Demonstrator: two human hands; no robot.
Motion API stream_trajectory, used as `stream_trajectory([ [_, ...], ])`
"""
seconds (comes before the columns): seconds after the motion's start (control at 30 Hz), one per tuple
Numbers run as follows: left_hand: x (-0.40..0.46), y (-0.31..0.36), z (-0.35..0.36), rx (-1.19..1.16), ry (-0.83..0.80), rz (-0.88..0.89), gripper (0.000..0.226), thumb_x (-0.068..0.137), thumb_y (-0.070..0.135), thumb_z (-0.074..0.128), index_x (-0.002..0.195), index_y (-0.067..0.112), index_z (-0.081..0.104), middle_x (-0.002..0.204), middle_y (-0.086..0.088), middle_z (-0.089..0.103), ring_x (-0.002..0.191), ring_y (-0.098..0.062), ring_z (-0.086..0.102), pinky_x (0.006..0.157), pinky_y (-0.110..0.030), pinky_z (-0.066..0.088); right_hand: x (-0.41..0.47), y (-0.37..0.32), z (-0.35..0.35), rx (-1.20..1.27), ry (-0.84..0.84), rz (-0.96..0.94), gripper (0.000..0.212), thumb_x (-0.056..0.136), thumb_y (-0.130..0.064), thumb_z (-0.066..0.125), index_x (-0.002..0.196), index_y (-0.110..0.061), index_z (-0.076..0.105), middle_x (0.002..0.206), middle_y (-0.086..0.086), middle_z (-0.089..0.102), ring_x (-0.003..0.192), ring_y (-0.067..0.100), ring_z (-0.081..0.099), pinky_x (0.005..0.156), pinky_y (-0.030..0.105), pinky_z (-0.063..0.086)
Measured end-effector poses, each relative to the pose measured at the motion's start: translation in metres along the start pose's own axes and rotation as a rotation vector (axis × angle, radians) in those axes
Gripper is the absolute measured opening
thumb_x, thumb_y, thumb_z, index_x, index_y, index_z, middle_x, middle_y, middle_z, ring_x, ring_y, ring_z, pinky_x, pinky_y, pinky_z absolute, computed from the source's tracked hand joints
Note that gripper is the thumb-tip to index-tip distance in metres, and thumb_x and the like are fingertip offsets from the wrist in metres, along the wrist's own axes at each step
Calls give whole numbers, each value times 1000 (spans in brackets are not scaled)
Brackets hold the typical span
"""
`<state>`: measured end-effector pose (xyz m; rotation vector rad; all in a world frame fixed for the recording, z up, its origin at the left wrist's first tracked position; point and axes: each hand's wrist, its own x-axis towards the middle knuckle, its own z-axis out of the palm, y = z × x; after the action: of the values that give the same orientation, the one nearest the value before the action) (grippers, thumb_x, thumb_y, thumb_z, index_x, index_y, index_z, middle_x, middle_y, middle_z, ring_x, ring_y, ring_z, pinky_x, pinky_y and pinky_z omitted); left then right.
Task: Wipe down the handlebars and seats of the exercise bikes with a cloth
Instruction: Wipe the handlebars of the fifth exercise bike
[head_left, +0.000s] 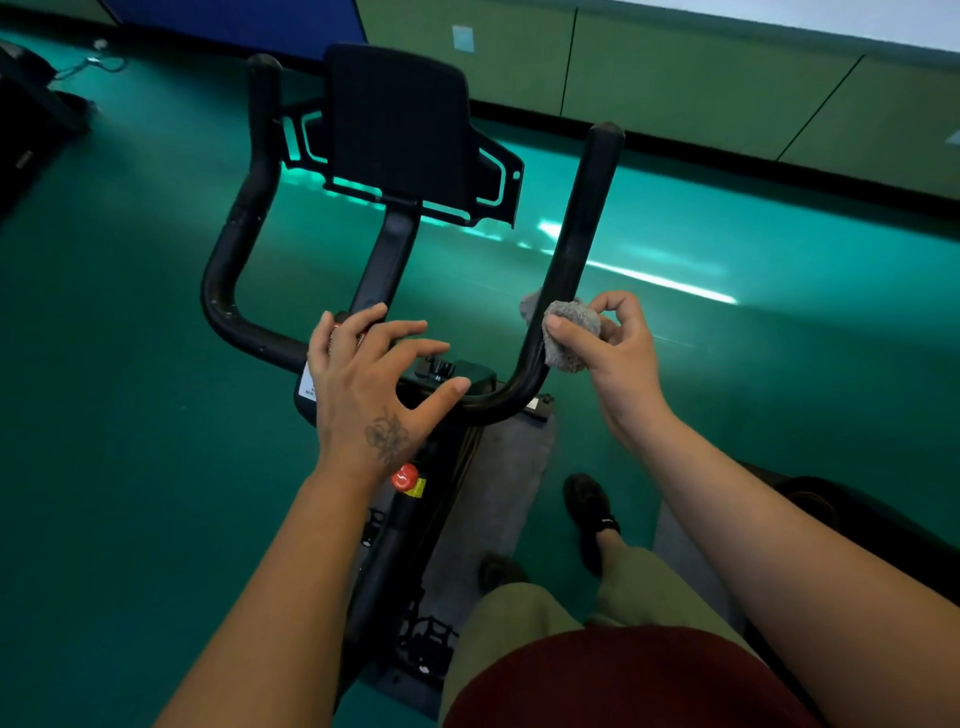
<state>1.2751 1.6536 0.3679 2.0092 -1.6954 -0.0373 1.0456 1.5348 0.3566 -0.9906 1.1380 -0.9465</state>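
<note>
An exercise bike with black U-shaped handlebars (576, 228) and a black console screen (400, 119) stands in front of me. My right hand (608, 353) grips a crumpled grey cloth (569, 332) and holds it against the lower part of the right handlebar arm. My left hand (371, 374) hovers over the centre of the handlebars with fingers spread, its fingertips near the crossbar. The left handlebar arm (244, 208) is untouched. The seat is not in view.
A red knob (405, 477) sits on the bike frame below my left wrist. A grey mat (493, 493) lies under the bike on the green floor. My feet stand right of the frame. Dark equipment (31, 104) sits at far left; a green wall (727, 93) runs behind.
</note>
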Motion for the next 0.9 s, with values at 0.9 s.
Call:
stream_trajectory([
  [0.9,-3,-8,-3,0,-34,103,57,86,83,60,114,36,77,128,13,68,143,-24,46,123,-60,21,-61,43,12,-94,-20,-50,46,76,-16,95,87,-20,50,75,-4,57,65,10,50,58,25,46],
])
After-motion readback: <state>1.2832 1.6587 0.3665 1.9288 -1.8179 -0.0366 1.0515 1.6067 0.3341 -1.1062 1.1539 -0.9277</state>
